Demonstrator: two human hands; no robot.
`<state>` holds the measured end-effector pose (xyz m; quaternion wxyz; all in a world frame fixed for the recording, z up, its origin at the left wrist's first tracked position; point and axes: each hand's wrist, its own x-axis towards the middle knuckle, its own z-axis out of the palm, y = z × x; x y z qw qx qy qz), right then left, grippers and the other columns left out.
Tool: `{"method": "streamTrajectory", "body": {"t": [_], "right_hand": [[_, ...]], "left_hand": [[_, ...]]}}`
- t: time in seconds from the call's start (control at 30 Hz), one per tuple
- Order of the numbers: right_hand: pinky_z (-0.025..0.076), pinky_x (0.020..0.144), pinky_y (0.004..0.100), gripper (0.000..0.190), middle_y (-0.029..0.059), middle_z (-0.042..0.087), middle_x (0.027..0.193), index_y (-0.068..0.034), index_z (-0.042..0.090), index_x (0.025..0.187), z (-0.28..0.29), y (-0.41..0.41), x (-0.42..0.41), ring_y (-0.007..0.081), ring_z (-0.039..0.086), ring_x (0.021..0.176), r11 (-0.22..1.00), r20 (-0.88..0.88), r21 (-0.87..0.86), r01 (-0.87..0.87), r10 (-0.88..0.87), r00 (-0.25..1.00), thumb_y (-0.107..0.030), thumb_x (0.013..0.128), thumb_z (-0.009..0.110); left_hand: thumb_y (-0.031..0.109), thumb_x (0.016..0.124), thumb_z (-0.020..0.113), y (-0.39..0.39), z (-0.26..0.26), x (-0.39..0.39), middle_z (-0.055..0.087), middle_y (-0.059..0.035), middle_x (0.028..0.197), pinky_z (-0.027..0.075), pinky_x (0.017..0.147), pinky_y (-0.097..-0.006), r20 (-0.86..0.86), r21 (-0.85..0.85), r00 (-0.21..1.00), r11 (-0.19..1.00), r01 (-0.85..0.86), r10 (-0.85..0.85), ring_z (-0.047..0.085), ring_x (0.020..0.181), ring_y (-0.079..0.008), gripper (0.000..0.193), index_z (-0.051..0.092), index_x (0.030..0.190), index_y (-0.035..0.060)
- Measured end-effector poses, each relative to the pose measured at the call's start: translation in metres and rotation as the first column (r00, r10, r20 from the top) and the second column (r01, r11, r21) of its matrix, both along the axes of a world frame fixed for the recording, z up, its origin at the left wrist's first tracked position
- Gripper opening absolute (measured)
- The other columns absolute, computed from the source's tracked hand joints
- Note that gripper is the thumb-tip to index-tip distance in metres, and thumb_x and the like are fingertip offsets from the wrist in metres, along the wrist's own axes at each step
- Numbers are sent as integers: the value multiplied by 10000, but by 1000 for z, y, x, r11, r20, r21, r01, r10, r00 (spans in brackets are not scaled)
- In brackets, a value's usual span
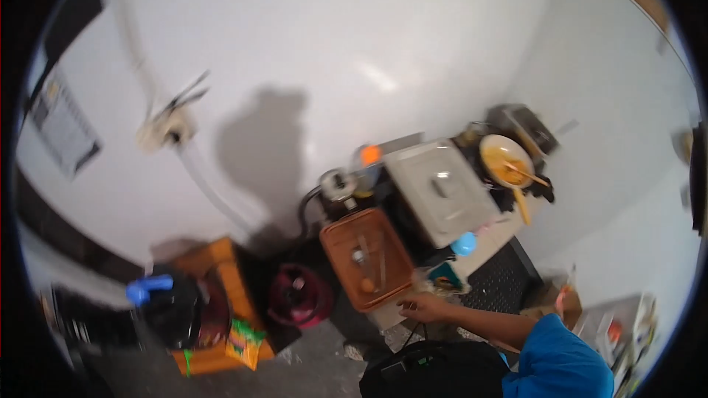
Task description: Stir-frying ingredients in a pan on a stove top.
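My right hand (425, 308) reaches in from the right, in a blue sleeve (558, 362). It is beside the near corner of a brown plastic tray (341, 260), with fingers slightly apart and nothing seen in them. Whether the fingertips touch the rim cannot be told. Inside the tray lie long thin utensils (368, 265), blurred. A teal and white packet (447, 277) is just beyond my hand. Behind it a large metal pan with a lid (442, 199) stands on the counter, with a light blue round object (463, 244) at its near corner. My left hand is out of view.
A white pan with yellow food and a wooden utensil (504, 160) stands at the back right. A dark red gas cylinder (300, 296) is on the floor at left. An orange wooden stand (243, 282) holds a black container (168, 309) and a snack packet (243, 340).
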<state>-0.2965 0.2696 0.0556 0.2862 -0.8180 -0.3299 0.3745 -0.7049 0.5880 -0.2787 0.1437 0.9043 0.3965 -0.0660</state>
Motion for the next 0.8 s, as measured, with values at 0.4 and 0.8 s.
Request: {"method": "streamTrajectory", "body": {"t": [0.4, 0.8], "right_hand": [[485, 642, 321, 256, 107, 626, 747, -34, 602, 894, 47, -365, 103, 219, 616, 695, 652, 195, 339, 678, -754, 627, -252, 758, 606], [437, 777, 411, 500, 144, 505, 1041, -101, 448, 1142, 58, -436, 354, 313, 525, 940, 819, 798, -75, 569, -293, 527, -271, 701, 613]], "left_hand": [[198, 860, 419, -216, 76, 238, 514, -66, 1065, 456, 754, -447, -364, -839, 931, 446, -313, -32, 545, 903, -284, 373, 394, 1218, 98], [310, 849, 448, -428, 49, 290, 570, -143, 914, 463, 704, -346, 215, -452, 736, 603, 658, -642, 562, 855, -300, 321, 572, 973, 42]]}}
